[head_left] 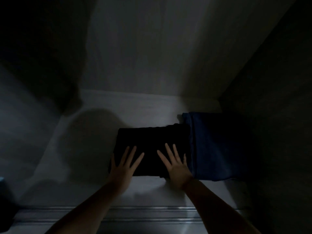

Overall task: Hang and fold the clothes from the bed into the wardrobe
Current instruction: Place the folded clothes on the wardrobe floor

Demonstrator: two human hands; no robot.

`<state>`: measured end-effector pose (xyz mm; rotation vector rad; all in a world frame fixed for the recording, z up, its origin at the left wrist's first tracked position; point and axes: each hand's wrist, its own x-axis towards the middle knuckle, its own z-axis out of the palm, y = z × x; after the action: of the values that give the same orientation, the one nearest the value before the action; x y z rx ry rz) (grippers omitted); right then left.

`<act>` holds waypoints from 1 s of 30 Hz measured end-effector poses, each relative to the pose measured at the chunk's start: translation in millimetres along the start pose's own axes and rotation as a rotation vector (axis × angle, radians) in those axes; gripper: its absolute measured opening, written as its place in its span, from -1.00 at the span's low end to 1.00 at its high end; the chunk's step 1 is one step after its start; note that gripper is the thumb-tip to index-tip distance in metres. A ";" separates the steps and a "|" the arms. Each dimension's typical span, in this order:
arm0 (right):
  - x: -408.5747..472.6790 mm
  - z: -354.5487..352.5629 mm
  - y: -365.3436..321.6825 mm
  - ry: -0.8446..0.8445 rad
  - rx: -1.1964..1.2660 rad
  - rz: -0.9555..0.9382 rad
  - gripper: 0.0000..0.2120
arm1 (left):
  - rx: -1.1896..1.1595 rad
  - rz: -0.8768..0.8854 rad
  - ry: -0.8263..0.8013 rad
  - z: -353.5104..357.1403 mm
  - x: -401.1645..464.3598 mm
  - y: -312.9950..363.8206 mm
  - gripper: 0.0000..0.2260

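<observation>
A folded black garment (150,139) lies flat on the pale wardrobe shelf (104,191), seen from above in dim light. My left hand (124,163) rests on its near left part with fingers straight and spread. My right hand (176,163) presses on its near right part, fingers likewise straight and spread. A folded blue garment (217,146) lies directly to the right, its left edge touching the black one.
The wardrobe's back wall (143,56) rises behind the shelf and a dark side wall (270,115) closes the right. A metal sliding track (148,215) runs along the shelf's front edge. Bare shelf shows left of the black garment.
</observation>
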<state>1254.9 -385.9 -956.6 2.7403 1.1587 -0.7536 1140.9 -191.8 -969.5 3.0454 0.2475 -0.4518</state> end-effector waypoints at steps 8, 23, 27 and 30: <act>-17.0 -68.8 -10.8 -0.272 -0.019 -0.005 -0.17 | -0.001 0.079 -0.131 -51.2 -8.2 -8.8 -0.20; -184.1 -375.2 -73.0 -0.090 0.067 0.116 -0.63 | -0.147 0.052 -0.021 -415.7 -104.4 37.3 -0.61; -232.5 -436.6 -81.1 0.026 0.096 0.169 -0.69 | -0.190 0.039 -0.003 -489.9 -128.2 57.2 -0.68; -262.7 -469.1 -83.9 0.126 0.128 0.184 -0.68 | -0.179 0.038 0.031 -530.0 -142.1 63.9 -0.80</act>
<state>1233.3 -381.1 -412.8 2.9872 0.8883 -0.6630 1167.9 -236.2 -419.5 2.8784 0.2187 -0.3587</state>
